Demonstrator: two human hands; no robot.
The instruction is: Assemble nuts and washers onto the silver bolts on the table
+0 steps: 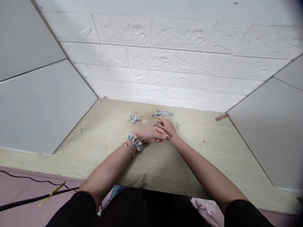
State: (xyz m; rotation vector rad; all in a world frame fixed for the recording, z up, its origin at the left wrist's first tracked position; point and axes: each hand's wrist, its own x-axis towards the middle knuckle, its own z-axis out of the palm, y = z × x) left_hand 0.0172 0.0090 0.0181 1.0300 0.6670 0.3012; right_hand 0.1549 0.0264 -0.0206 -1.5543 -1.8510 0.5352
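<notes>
My right hand [167, 126] reaches to the near edge of a loose pile of bolts, nuts and washers [165, 113]. Its fingers are pinched at a small silver bolt [158, 121]. A single nut [153, 124] lies just left of those fingertips. My left hand [152, 135] rests low over the table, its fingers curled together close to the right wrist. Whatever it may hold is hidden. To the left stands a group of bolts [134, 118] with washers on them, heads down. One flat washer [144, 121] lies between the two groups.
A single bolt [178, 125] lies right of my right hand, and another washer [173, 121] is near it. A red-handled cutter [222, 117] sits by the right panel [267, 126]. The wooden table [101, 126] ends at a white brick-pattern wall [163, 66]; a grey panel [47, 107] bounds the left.
</notes>
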